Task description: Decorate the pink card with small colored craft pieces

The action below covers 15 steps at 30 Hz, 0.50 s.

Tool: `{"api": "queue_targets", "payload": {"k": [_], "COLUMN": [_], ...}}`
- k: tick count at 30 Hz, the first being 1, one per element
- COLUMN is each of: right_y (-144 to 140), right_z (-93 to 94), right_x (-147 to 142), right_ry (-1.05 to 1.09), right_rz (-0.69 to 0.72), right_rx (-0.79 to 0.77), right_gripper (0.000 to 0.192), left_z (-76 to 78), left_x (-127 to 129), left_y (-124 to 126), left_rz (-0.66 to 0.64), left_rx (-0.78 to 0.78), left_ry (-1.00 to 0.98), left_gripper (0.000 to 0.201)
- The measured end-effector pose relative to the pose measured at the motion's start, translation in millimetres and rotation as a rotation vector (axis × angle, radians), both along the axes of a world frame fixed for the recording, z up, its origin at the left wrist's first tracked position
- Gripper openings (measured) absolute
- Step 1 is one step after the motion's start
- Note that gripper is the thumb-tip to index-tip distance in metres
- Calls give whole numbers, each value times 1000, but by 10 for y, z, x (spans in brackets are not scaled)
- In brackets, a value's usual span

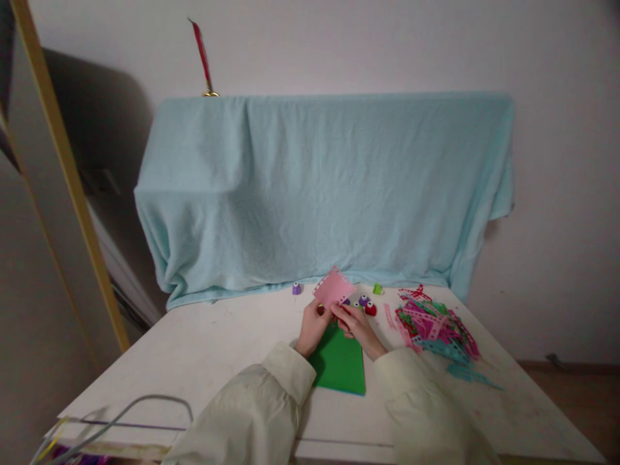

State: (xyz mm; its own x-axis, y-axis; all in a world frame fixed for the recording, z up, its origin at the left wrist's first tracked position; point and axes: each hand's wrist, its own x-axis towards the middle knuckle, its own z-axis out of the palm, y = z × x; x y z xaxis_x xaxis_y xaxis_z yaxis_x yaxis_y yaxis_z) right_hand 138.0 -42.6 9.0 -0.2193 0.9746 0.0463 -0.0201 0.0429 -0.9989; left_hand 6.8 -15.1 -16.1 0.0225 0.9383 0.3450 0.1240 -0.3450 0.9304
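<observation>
Both hands meet over the middle of the white table. A pink sheet [333, 288] with punched holes along its edges is held up between them, tilted with one corner pointing up. My left hand [312, 327] pinches its lower left part. The fingers of my right hand [357, 328] are closed at its lower corner; whether they also hold something small there is hidden. Beneath my hands lies a green sheet [340, 367], with a thin blue edge showing under it. Just beyond the right hand sit several small capped pieces with eye-like dots, among them a red one [371, 309].
A tangled heap of punched strips [436, 326] in pink, red, green and blue lies on the right of the table [217, 361]. A purple piece [296, 288] and a green piece [378, 289] stand near the light blue cloth [329, 187]. A grey cable [145, 398] curves at the front left.
</observation>
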Motion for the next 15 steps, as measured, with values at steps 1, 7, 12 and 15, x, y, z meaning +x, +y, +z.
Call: {"api": "queue_targets", "payload": {"k": [1, 7, 12, 15], "right_y": [-4, -16, 6, 20], "right_z": [2, 11, -16, -31], "right_x": [0, -3, -4, -6], "right_ry": [0, 2, -19, -43], "right_rz": [-2, 3, 4, 7], "right_rx": [0, -2, -7, -12], "right_gripper": [44, 45, 45, 45], "left_z": [6, 27, -11, -39], "left_x": [0, 1, 0, -6], "left_y": [-4, -22, 7, 25], "left_rz": [-2, -37, -46, -28], "left_rx": [1, 14, 16, 8], "left_ry": [-3, -28, -29, -13], "left_gripper": [32, 30, 31, 32]}}
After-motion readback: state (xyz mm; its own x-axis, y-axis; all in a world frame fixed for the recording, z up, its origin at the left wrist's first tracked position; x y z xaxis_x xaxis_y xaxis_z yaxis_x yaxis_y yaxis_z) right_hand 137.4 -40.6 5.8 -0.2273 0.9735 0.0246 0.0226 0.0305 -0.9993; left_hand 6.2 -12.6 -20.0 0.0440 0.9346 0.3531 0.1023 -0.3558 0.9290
